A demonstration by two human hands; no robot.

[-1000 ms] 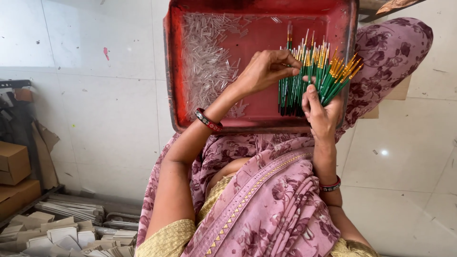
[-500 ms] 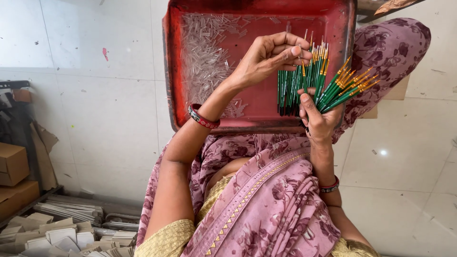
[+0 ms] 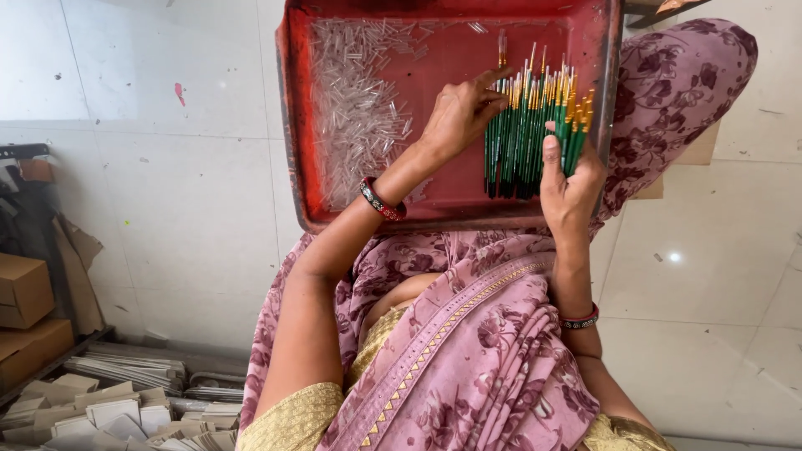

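A red plastic tray point(image 3: 296, 125) rests on my lap. My right hand point(image 3: 570, 185) grips a bundle of thin green-handled paintbrushes point(image 3: 526, 134) with yellow and orange ferrules, standing upright inside the tray. My left hand point(image 3: 458, 117) presses against the bundle's left side, fingertips pinched on one brush point(image 3: 501, 50) that sticks up above the others. A heap of small clear plastic tubes point(image 3: 359, 100) lies in the tray's left half, beside my left wrist.
My lap is draped in pink floral cloth point(image 3: 468, 359). Pale floor tiles point(image 3: 167, 209) surround me. Brown cardboard boxes point(image 3: 25, 292) sit at the far left, and stacks of flat cards and packets point(image 3: 109, 401) lie at the bottom left.
The bundle, fanned out and tilted half a second ago, is now gathered upright and lower in the tray. My left hand has come down against its left side.
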